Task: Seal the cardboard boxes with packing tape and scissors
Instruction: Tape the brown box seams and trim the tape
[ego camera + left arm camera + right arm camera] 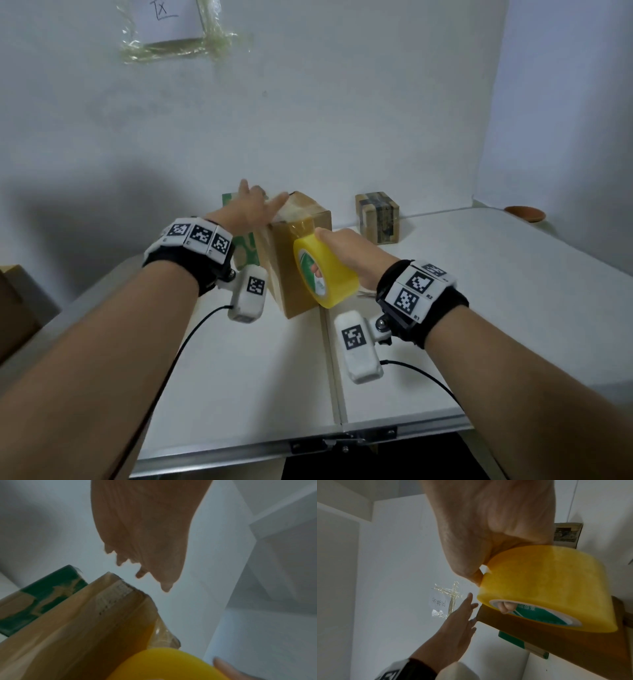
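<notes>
A brown cardboard box (pixel 287 270) stands at the middle of the white table (pixel 479 308), with clear tape running over its top. My left hand (pixel 255 205) lies over the box's far top edge with its fingers (pixel 164 584) straight and spread. My right hand (pixel 346 255) grips a yellow roll of packing tape (pixel 325 270), one finger inside its core, held against the box's near right face. A short strip of tape runs from the roll up to the box's top edge. In the right wrist view the roll (pixel 537 585) sits against the box (pixel 573 646). No scissors are in view.
A green-printed box (pixel 245 251) stands just behind and left of the brown box. A small taped box (pixel 376 217) sits at the back right, and a brown bowl (pixel 524 213) lies further right. The wall is close behind. Another cardboard box (pixel 13 308) stands off the left edge.
</notes>
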